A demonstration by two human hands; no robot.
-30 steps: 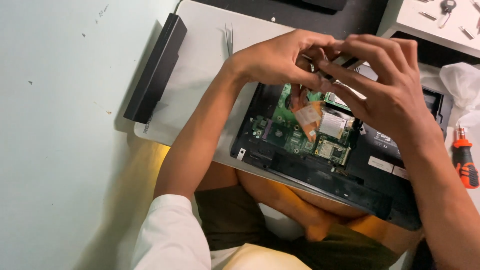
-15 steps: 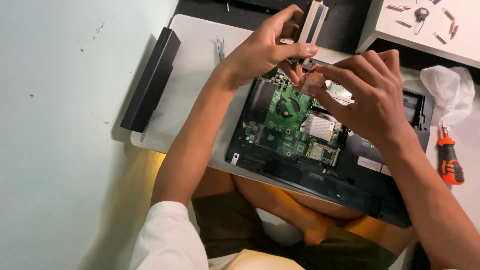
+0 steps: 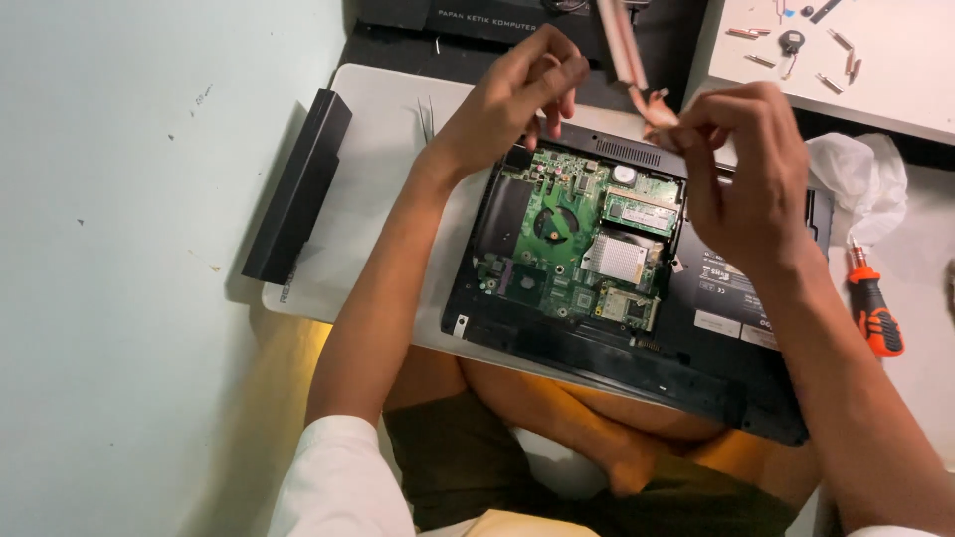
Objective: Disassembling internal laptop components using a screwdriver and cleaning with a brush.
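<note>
Above the opened laptop (image 3: 637, 298), a copper heat pipe (image 3: 632, 60) is held up by the right hand (image 3: 746, 174), whose fingers are closed around its lower end; the upper end runs out of the picture. The left hand (image 3: 512, 99) is raised just beside it, with fingers loosely curled and nothing gripped. The bottom cover is already off, and the green board (image 3: 572, 249) with its fan (image 3: 552, 224) is exposed; the pipe is judged to be freed from the board, while the other parts remain in place. An orange screwdriver (image 3: 875, 313) lies at the right, a black battery (image 3: 298, 194) at the left. Compared with 0.5 s ago, both hands are lifted higher and the pipe is carried further away from the board.
</note>
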